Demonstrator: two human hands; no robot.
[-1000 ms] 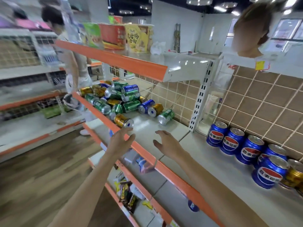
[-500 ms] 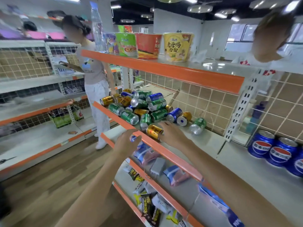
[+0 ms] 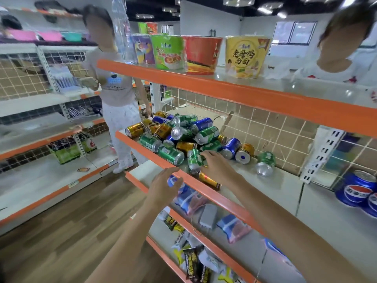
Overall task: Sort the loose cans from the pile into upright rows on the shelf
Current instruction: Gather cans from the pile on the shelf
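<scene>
A pile of loose cans (image 3: 183,131), green, gold and blue, lies on its side at the left end of the middle shelf (image 3: 275,186). My right hand (image 3: 216,166) reaches over a gold can (image 3: 210,180) lying by the orange shelf edge. Its stretched fingers touch a green can (image 3: 193,160) at the pile's near side. My left hand (image 3: 163,186) hovers with spread fingers just in front of the shelf edge and holds nothing. One green can (image 3: 265,163) lies apart to the right. Upright blue cans (image 3: 355,190) stand in a row at the far right.
A person in white (image 3: 120,99) stands in the aisle beside the pile's far end. Another person (image 3: 346,37) is behind the shelving at top right. Noodle cups (image 3: 244,56) line the upper shelf. Snack packs (image 3: 189,199) fill the lower shelf. A wire grid backs the shelf.
My head has turned left and come closer to the pile. My right hand has slid from the gold can on to the green can. My left hand has stayed at the shelf edge.
</scene>
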